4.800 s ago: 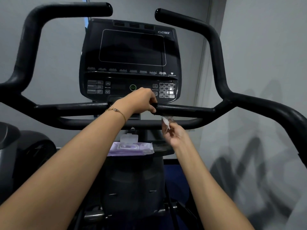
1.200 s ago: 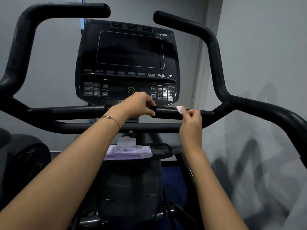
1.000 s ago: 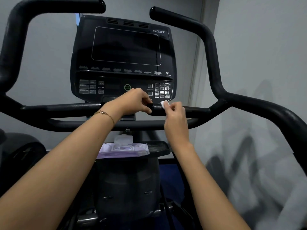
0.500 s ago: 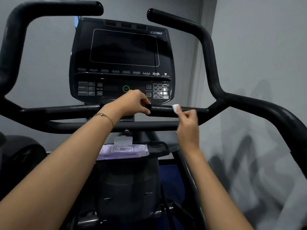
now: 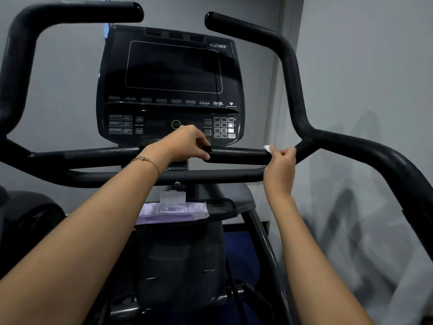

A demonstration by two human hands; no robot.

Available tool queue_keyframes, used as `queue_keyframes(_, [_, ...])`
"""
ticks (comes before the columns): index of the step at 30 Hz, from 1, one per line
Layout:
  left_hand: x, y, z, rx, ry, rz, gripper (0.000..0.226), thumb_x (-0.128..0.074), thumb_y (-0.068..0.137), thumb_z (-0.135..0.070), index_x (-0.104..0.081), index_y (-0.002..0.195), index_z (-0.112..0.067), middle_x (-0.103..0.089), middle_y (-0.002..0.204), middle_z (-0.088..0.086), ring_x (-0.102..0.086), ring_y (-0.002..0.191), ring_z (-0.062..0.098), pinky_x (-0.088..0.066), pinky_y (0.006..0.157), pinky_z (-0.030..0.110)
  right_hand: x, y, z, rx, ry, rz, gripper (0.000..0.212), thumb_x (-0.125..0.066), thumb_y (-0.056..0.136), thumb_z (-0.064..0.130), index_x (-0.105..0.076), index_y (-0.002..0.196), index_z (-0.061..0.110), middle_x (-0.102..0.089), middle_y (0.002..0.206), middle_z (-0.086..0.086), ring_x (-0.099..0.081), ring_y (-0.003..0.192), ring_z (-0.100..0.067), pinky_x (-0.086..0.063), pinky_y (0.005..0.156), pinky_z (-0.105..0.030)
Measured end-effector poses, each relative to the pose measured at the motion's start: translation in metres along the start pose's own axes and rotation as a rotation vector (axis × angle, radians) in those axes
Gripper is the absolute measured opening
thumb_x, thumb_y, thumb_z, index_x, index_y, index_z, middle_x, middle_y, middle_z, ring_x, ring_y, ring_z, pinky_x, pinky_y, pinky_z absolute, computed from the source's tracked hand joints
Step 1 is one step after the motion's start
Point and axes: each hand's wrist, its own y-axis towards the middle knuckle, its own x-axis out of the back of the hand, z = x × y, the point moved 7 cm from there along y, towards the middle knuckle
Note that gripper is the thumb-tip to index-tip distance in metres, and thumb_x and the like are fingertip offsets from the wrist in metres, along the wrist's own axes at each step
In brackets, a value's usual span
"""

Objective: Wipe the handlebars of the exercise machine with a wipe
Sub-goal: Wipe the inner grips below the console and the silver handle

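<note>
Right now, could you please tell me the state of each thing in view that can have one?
Left hand, gripping the handlebar at its inner end.
Right hand, pinching the wipe against the handlebar near its bend.
Wipe, bunched small, mostly hidden by the hand.
Console screen, dark.
Wipes pack, lying flat on the tray.
Flip lid, open.
</note>
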Motion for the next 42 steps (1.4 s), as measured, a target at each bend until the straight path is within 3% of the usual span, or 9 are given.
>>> queue_keyframes(5, [0.0, 0.0, -0.002, -0.007, 0.021, -0.002, 0.032, -0.077, 0.075, -0.017, -0.069, 0.105, -0.012, -0.064, 0.087, -0.004, -0.06, 0.085, 0.011, -0.048, 0.083, 0.024, -0.009, -0.023, 0.032, 0.254, -0.026, 0.131, 0.034, -0.044, 0.092, 0.0, -0.056, 0.123, 0.007, -0.041, 0.093, -0.005, -0.038, 0.082, -0.012, -0.04, 0.069, -0.03])
queue_keyframes(10, [0.0, 0.0, -0.003, -0.005, 0.03, -0.003, 0.031, -0.076, 0.076, -0.018, -0.069, 0.106, -0.012, -0.066, 0.091, -0.002, -0.061, 0.087, 0.012, -0.05, 0.086, 0.028, 0.005, 0.002, -0.014, -0.068, 0.003, 0.054, 0.023, -0.042, 0.097, 0.014, -0.053, 0.115, 0.005, -0.042, 0.094, 0.001, -0.046, 0.092, -0.023, -0.03, 0.069, -0.014])
queue_keyframes(14, [-0.001, 0.0, -0.003, -0.005, 0.037, 0.006, 0.027, -0.077, 0.075, -0.018, -0.071, 0.102, -0.014, -0.067, 0.089, -0.003, -0.062, 0.087, 0.011, -0.05, 0.087, 0.028, 0.003, -0.01, 0.003, 0.204, -0.055, 0.102, 0.038, -0.047, 0.09, -0.004, -0.054, 0.126, 0.005, -0.045, 0.097, -0.012, -0.046, 0.088, -0.026, -0.037, 0.066, -0.029])
queue_keyframes(19, [-0.001, 0.0, -0.004, -0.003, 0.058, 0.017, 0.03, -0.076, 0.076, -0.019, -0.07, 0.105, -0.014, -0.068, 0.094, -0.001, -0.062, 0.091, 0.012, -0.05, 0.089, 0.03, 0.03, 0.002, -0.043, -0.155, 0.256, -0.079, 0.035, -0.041, 0.095, 0.0, -0.057, 0.125, 0.008, -0.038, 0.089, 0.004, -0.045, 0.072, 0.0, -0.034, 0.072, 0.003])
queue_keyframes(22, [-0.001, 0.001, -0.002, 0.003, 0.051, 0.017, 0.031, -0.076, 0.076, -0.019, -0.069, 0.105, -0.013, -0.068, 0.096, 0.0, -0.062, 0.091, 0.012, -0.05, 0.089, 0.03, 0.03, -0.014, -0.048, -0.185, 0.314, -0.18, 0.038, -0.042, 0.094, -0.003, -0.057, 0.127, 0.008, -0.038, 0.09, 0.008, -0.047, 0.074, -0.003, -0.047, 0.085, -0.02])
queue_keyframes(26, [0.0, 0.001, -0.002, 0.008, 0.047, 0.023, 0.03, -0.076, 0.077, -0.018, -0.069, 0.105, -0.013, -0.068, 0.094, -0.001, -0.062, 0.091, 0.013, -0.05, 0.089, 0.029, 0.016, -0.008, -0.037, -0.176, 0.318, -0.154, 0.031, -0.046, 0.095, 0.001, -0.058, 0.123, 0.003, -0.037, 0.09, 0.004, -0.048, 0.075, -0.005, -0.038, 0.075, 0.001])
queue_keyframes(30, [-0.001, 0.002, -0.004, -0.003, 0.067, 0.022, 0.03, -0.075, 0.077, -0.018, -0.069, 0.106, -0.013, -0.068, 0.095, 0.0, -0.061, 0.089, 0.011, -0.049, 0.086, 0.026, 0.014, -0.02, -0.022, 0.003, 0.285, -0.079, 0.028, -0.044, 0.098, 0.013, -0.058, 0.12, 0.002, -0.036, 0.085, 0.007, -0.044, 0.069, 0.001, -0.045, 0.073, -0.015])
queue_keyframes(35, [0.0, 0.003, -0.003, 0.003, 0.068, 0.027, 0.031, -0.077, 0.076, -0.019, -0.069, 0.106, -0.014, -0.066, 0.093, -0.002, -0.061, 0.088, 0.011, -0.049, 0.084, 0.025, 0.016, -0.007, -0.041, -0.211, 0.422, -0.126, 0.027, -0.044, 0.098, 0.013, -0.057, 0.115, -0.003, -0.036, 0.08, 0.01, -0.047, 0.064, 0.004, -0.035, 0.061, 0.003])
queue_keyframes(42, [-0.001, 0.003, -0.006, -0.016, 0.092, 0.023, 0.031, -0.075, 0.077, -0.02, -0.069, 0.106, -0.014, -0.066, 0.095, -0.002, -0.06, 0.088, 0.011, -0.048, 0.082, 0.024, 0.006, -0.033, -0.019, 0.05, 0.431, -0.091, 0.034, -0.051, 0.091, -0.002, -0.058, 0.124, 0.004, -0.04, 0.084, 0.005, -0.046, 0.071, 0.0, -0.041, 0.075, -0.006])
